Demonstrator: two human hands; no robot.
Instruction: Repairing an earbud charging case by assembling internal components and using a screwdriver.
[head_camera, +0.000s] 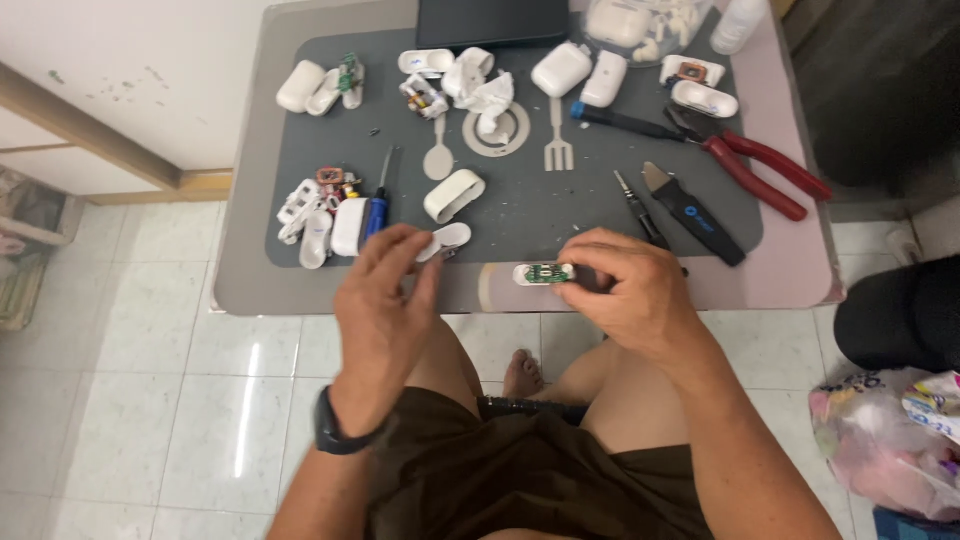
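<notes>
While both hands work at the near edge of the bench (260, 290), the right hand (630, 290) pinches an opened white case half (545, 273) with a green board showing, keeping its open face upward and in view. It juts left from the fingertips (585, 262), over the bench edge. The left hand (385, 300) pinches a small white shell (447, 240) between thumb and forefinger; the other fingers are loosely spread. A blue screwdriver (378, 205) and red pliers (760, 165) lie on the grey mat (530, 205), probably kept within reach.
</notes>
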